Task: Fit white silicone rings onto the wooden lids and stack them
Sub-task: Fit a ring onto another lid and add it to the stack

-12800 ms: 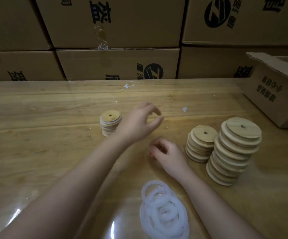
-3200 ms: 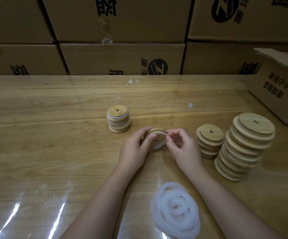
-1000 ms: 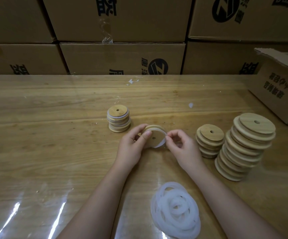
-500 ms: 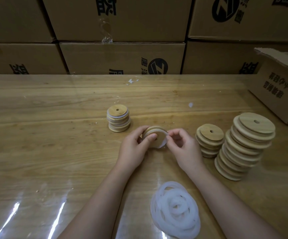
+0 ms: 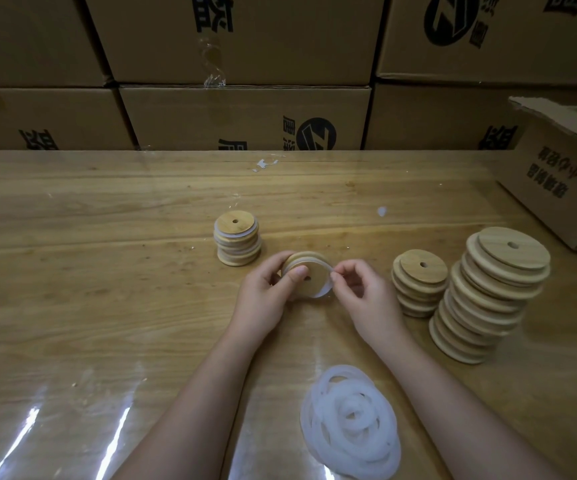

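Observation:
My left hand (image 5: pixel 266 299) holds a round wooden lid (image 5: pixel 311 271) tilted on edge above the table, thumb pressed on its face. A white silicone ring (image 5: pixel 325 289) is partly stretched around that lid, and my right hand (image 5: pixel 363 292) pinches the ring at the lid's right edge. Behind and to the left stands a short stack of ringed lids (image 5: pixel 237 242). Two stacks of bare wooden lids stand on the right, a low stack (image 5: pixel 418 282) and a taller leaning stack (image 5: pixel 491 292). A pile of loose white rings (image 5: pixel 349 424) lies near the front.
The wooden table (image 5: pixel 89 289) is covered in glossy clear film. Stacked cardboard boxes (image 5: pixel 245 119) form a wall along the far edge. An open cardboard box (image 5: pixel 557 174) stands at the back right. A small white scrap (image 5: pixel 381 212) lies on the table.
The lid has turned a little in my hands and my right fingers have shifted along its right edge with the ring. The stacks and the ring pile have not moved.

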Demonstrator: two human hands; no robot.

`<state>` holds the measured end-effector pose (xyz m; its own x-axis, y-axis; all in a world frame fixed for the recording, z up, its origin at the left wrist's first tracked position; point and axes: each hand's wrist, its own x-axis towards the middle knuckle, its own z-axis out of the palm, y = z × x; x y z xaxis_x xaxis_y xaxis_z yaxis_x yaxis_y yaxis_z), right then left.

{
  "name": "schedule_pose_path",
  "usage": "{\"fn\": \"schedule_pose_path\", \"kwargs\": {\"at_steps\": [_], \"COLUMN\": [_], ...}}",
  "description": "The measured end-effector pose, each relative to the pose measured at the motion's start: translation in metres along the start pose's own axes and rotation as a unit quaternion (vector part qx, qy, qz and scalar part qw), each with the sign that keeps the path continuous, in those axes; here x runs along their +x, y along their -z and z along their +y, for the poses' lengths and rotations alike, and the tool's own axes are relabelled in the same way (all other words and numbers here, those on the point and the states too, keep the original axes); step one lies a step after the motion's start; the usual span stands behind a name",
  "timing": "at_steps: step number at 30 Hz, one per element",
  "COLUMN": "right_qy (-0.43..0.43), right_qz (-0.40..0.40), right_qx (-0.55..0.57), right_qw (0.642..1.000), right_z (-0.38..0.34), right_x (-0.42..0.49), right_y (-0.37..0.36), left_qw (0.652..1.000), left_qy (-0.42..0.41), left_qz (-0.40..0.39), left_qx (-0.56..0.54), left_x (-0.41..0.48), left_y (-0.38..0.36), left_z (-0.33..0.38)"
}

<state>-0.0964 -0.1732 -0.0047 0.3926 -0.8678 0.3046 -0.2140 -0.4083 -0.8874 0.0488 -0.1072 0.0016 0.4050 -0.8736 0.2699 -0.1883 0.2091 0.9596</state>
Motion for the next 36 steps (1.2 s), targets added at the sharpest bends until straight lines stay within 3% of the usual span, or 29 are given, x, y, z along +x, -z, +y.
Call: {"fn": "schedule_pose_path", "kwargs": {"at_steps": [6, 10, 13, 23, 36], "right_qy": [-0.006, -0.006, 0.016, 0.05, 0.011], "right_qz": [-0.011, 0.023, 0.034, 0.052, 0.019], "right_qx": [0.005, 0.025, 0.026, 0.016, 0.063], "right_qw": [1.0, 0.999, 0.999, 0.997, 0.998], "right_z": [-0.0005, -0.0009, -0.0021, 0.0007, -0.0029], "right_x": [-0.0003, -0.0006, -0.002, -0.0008, 0.0013], "right_y": [-0.0006, 0.0, -0.0003, -0.0021, 0.0012], "left_qw": [0.999, 0.996, 0.98, 0.973, 0.971], "left_qy": [0.024, 0.011, -0.05, -0.113, -0.101], "left_qz": [0.004, 0.019, 0.027, 0.05, 0.05], "left_qx": [-0.035, 0.085, 0.189, 0.196, 0.212], "left_x": [-0.0006, -0.0028, -0.006, -0.0041, -0.0018], "left_y": [-0.0009, -0.0023, -0.0047, -0.0043, -0.0031], "left_z": [0.0046, 0.0015, -0.0003, 0.0027, 0.0013]}}
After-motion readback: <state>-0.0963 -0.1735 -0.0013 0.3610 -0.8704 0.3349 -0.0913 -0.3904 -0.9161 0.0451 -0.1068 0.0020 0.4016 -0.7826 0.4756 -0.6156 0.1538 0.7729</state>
